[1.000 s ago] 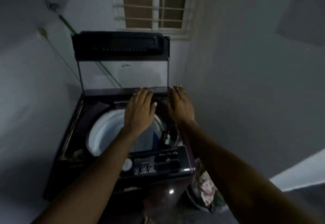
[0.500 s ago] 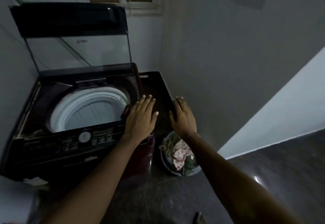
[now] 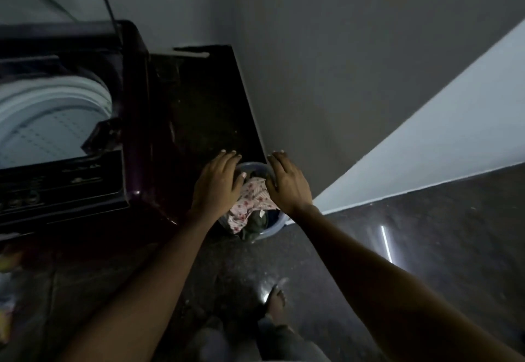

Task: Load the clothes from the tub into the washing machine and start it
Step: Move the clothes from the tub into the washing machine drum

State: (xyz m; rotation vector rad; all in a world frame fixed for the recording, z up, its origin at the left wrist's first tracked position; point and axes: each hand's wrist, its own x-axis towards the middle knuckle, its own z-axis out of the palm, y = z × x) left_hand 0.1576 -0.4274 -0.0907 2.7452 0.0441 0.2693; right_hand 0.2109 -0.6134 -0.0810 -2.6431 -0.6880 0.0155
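Note:
A grey-blue plastic tub (image 3: 274, 229) stands on the dark floor beside the washing machine (image 3: 136, 134). Inside it lie a floral pink-and-white cloth (image 3: 252, 195) and a dark green garment (image 3: 257, 224). My left hand (image 3: 217, 184) hovers over the tub's left side, fingers straight and spread, holding nothing. Over the right rim my right hand (image 3: 285, 182) is likewise open and empty. The machine's lid is raised and its white drum (image 3: 51, 117) shows at the left, with the control panel (image 3: 56, 182) in front.
A grey wall (image 3: 341, 63) runs close behind the tub, meeting a white skirting band (image 3: 443, 140) at the right. My foot (image 3: 275, 299) stands on the dark floor below the tub. The machine's dark side panel (image 3: 199, 111) flanks the tub on the left.
The view has swung right and down, from the open machine to the tub. Both open hands have dropped from above the drum to just over the clothes in the tub.

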